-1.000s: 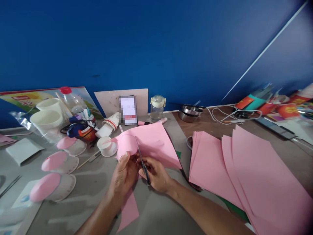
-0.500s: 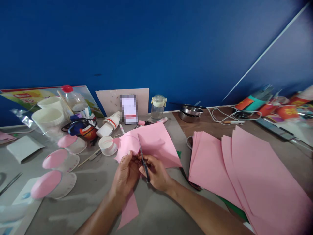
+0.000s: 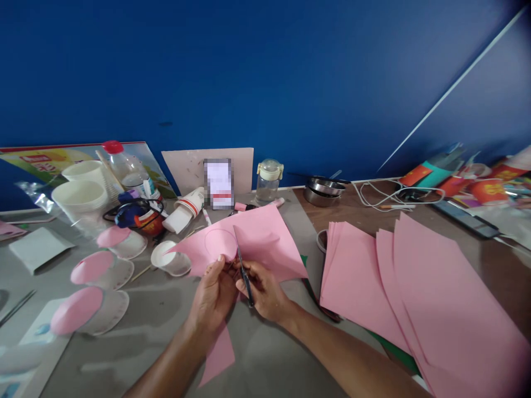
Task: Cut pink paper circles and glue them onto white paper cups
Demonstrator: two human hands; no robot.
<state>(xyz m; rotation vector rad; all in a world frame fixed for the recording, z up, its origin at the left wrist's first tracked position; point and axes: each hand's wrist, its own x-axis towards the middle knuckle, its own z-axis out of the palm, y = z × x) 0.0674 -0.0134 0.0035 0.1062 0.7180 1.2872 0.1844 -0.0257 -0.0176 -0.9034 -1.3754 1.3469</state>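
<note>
A large sheet of pink paper (image 3: 265, 237) with a circle drawn on it is pinched by my left hand (image 3: 215, 287), its thumb on top near the circle's lower edge. My right hand (image 3: 265, 290) grips a pair of scissors (image 3: 246, 279) by black handles, and the blades point away from me beside the circle's right side. Part of the fingers is hidden beneath the paper. A pink strip (image 3: 219, 354) hangs below my left wrist. Close to the sheet's left corner, a white paper cup (image 3: 170, 260) lies tipped on the table.
On the left lie several paper cups with pink covers (image 3: 78, 310), near stacked white cups (image 3: 81, 204) and a red-capped bottle (image 3: 124, 163). Pink sheets (image 3: 448, 298) cover the right side. A phone (image 3: 219, 183), a water jar (image 3: 269, 179) and metal bowls (image 3: 323, 190) stand behind.
The sheet's left part has flattened and spread leftward, showing more of the drawn circle. The white cup beside it has shifted left and tipped. Both hands stay nearly in place.
</note>
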